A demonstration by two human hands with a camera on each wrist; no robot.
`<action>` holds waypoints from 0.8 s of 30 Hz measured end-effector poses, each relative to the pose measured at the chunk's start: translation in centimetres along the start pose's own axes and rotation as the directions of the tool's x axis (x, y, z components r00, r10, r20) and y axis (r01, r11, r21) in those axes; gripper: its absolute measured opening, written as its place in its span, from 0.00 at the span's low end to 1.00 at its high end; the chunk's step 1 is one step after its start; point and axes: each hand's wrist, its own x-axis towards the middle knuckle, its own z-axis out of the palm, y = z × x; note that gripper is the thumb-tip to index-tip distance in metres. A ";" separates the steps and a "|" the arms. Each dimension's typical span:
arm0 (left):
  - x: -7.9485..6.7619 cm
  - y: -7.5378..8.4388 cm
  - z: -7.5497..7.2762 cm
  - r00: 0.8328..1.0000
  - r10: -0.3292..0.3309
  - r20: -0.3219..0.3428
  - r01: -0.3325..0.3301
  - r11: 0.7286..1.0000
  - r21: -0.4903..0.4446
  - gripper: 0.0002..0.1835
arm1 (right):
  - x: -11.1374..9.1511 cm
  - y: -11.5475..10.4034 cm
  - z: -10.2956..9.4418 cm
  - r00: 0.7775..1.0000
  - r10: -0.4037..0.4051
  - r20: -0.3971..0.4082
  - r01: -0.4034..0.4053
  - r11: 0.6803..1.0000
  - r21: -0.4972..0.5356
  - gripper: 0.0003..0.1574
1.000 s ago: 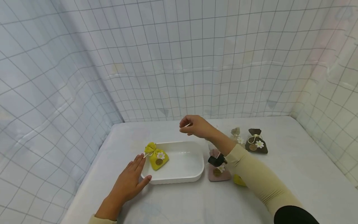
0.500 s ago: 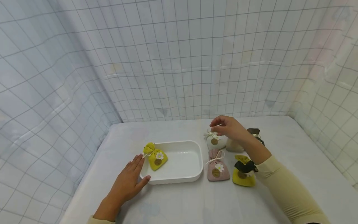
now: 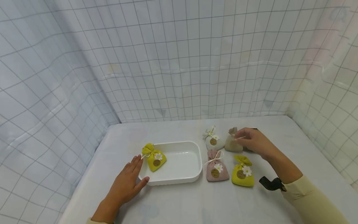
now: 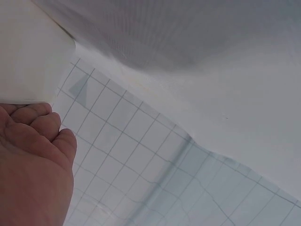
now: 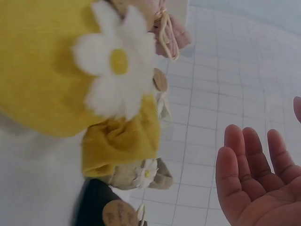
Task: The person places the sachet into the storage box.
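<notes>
In the head view, the left hand (image 3: pixel 127 183) lies straight-fingered against the glossy white tray (image 3: pixel 179 166), and a clumsy brush from the relaxed right hand (image 3: pixel 254 141) could shove the beige cloth pouch (image 3: pixel 231 144), right of the tray, into the white cloth pouch (image 3: pixel 214 145). The left wrist view shows no lettering. In the right wrist view that hand is empty, and the round brown label (image 5: pixel 120 214) is too blurred to read.

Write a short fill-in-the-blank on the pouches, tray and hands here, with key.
1. The number of pouches in the white tray, which the left hand touches, is ____.
2. The pouch in the tray is ____ in colour.
3. In the head view, the white pouch lies directly behind the ____ pouch.
4. In the right wrist view, the petals of the largest-looking flower are ____.

Missing words: one; yellow; pink; white.
</notes>
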 end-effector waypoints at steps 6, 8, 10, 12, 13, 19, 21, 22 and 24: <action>-0.1 0.1 0.0 1.000 0.000 -0.008 0.000 1.000 -0.002 0.44 | -2.5 2.2 -0.8 0.999 0.021 -0.034 -0.022 1.000 -0.018 0.21; -0.1 0.1 0.0 1.000 0.001 -0.011 -0.001 1.000 0.000 0.44 | -3.0 2.8 -0.9 0.999 0.028 -0.033 -0.028 1.000 -0.008 0.23; -0.1 0.1 0.0 1.000 0.003 -0.012 -0.003 1.000 0.001 0.44 | -3.6 3.4 -1.0 0.999 0.042 -0.024 -0.042 0.999 0.006 0.23; 0.0 0.1 0.0 1.000 0.007 -0.012 -0.007 1.000 0.003 0.43 | -4.0 4.0 -0.9 0.998 0.069 -0.003 -0.069 0.997 0.025 0.24; 0.0 0.0 0.0 1.000 0.009 -0.012 -0.009 1.000 0.005 0.43 | -4.2 4.2 -0.9 0.996 0.084 0.012 -0.085 0.996 0.036 0.25; 0.1 -0.1 -0.1 1.000 0.017 -0.018 -0.016 1.000 0.009 0.43 | -5.3 5.5 -0.1 0.979 0.186 0.085 -0.193 0.978 0.084 0.29; 0.1 -0.1 -0.1 1.000 0.015 -0.017 -0.015 1.000 0.009 0.43 | -5.5 5.8 0.2 0.971 0.216 0.101 -0.224 0.971 0.087 0.31; 0.1 -0.1 0.0 1.000 0.014 -0.015 -0.014 1.000 0.010 0.44 | -5.6 5.9 0.3 0.967 0.230 0.106 -0.239 0.967 0.085 0.31; 0.1 -0.1 0.0 1.000 0.012 -0.012 -0.012 1.000 0.012 0.44 | -5.7 6.1 0.6 0.960 0.257 0.112 -0.266 0.960 0.084 0.32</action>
